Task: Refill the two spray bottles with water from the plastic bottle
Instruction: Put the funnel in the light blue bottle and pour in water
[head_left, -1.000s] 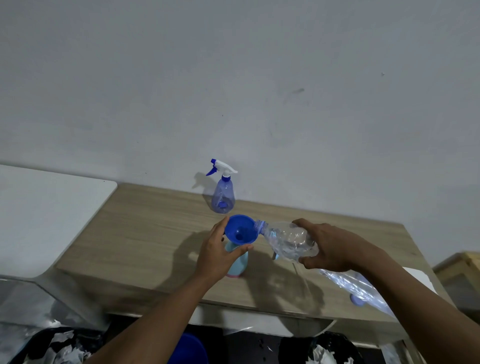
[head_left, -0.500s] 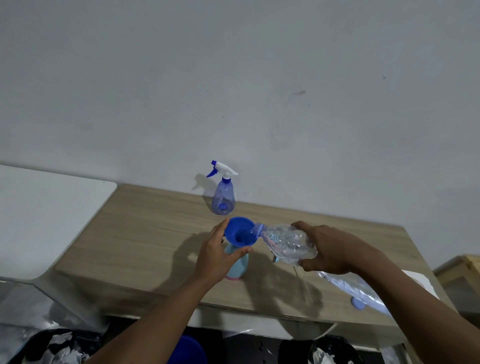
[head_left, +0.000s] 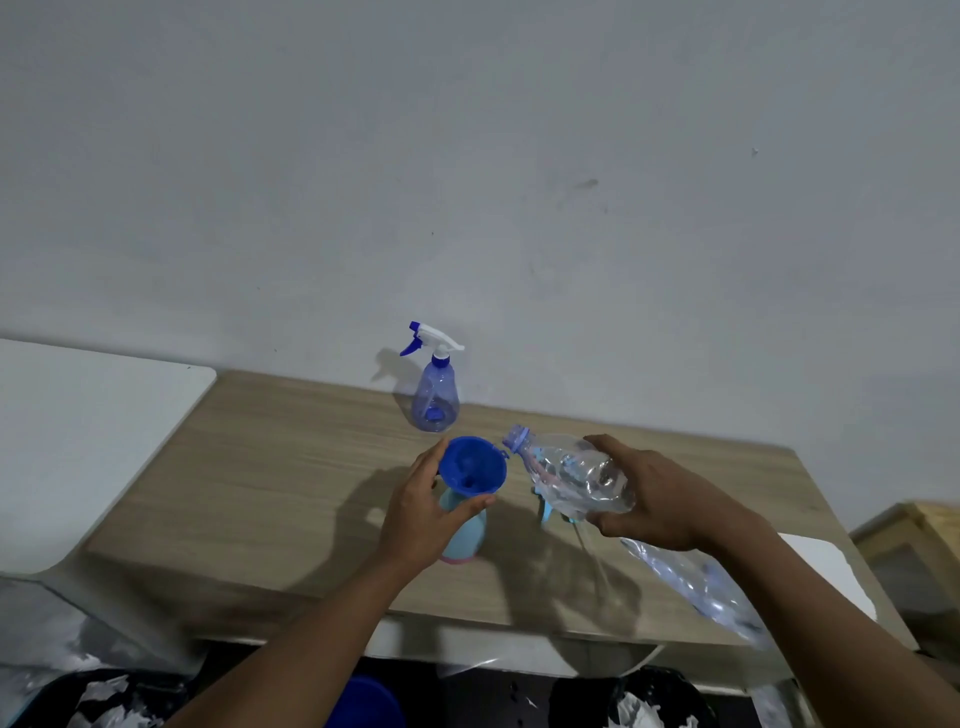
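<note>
While your left hand (head_left: 423, 512) wrapped the neck of the pale blue spray bottle (head_left: 464, 535) and steadied the blue funnel (head_left: 471, 466) seated in its mouth, your right hand (head_left: 657, 499) gripped the clear plastic bottle (head_left: 571, 475) around its body. That bottle lay almost level, its open mouth just beside the funnel's rim and not over the bowl. The pale bottle stood upright on the desk (head_left: 270, 478), with what looked like its removed sprayer head (head_left: 548, 512) lying behind the plastic bottle. The second spray bottle (head_left: 435, 395), violet and with its trigger top on, stood near the wall, apart from your hands.

Your main risk was a spill: tipping the plastic bottle before its mouth sat above the funnel would have sent water down the outside and onto the desk. The thin, crumpled plastic could buckle under a firm squeeze and surge water out faster than the funnel drains. The funnel leaned slightly, so a knock from the bottle's neck could have tipped it out. How full the pale bottle was, you could not tell.
</note>
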